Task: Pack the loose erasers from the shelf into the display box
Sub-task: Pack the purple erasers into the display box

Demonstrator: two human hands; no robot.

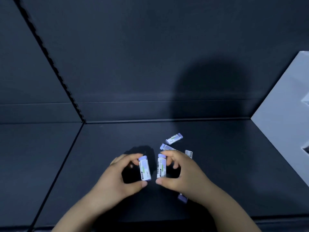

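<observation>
gathering step: left grip (pixel 117 174) pinches one eraser (pixel 144 169), right grip (pixel 183 173) a second eraser (pixel 161 168), over the shelf (pixel 225 173). next, likely carrying both to the pale box (pixel 284 104) at right.

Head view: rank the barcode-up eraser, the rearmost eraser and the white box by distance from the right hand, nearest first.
1. barcode-up eraser: right behind the right hand, at its fingers.
2. rearmost eraser: further back, near centre.
3. white box: far right edge of the view.
</observation>
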